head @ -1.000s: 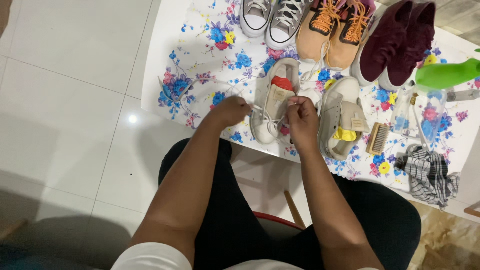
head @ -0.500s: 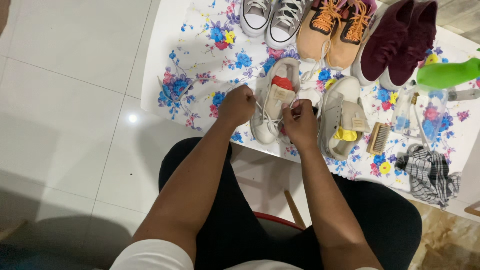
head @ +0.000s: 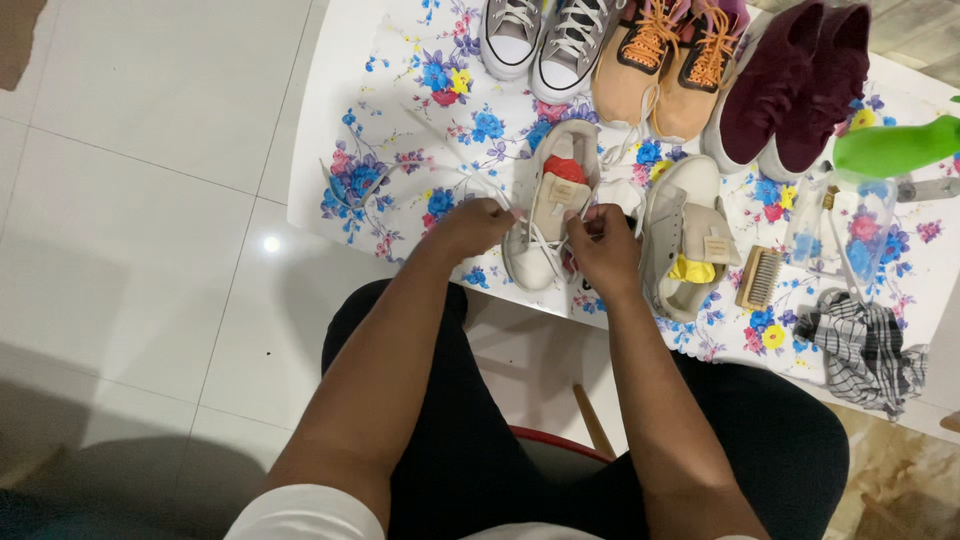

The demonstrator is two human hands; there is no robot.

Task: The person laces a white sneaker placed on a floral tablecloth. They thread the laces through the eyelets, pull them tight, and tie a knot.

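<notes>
White sneaker (head: 545, 215) on the counter (head: 400, 120): your left hand (head: 475, 225) and right hand (head: 600, 245) each pinch a lace end, fingers clenched; lacing looks partway, upper eyelets left.

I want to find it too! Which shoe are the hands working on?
On the flowery tablecloth, look along the near edge, below the row of paired shoes. It is the white sneaker between the left hand and right hand, with red stuffing inside; the white sneaker beside it has yellow.
</notes>
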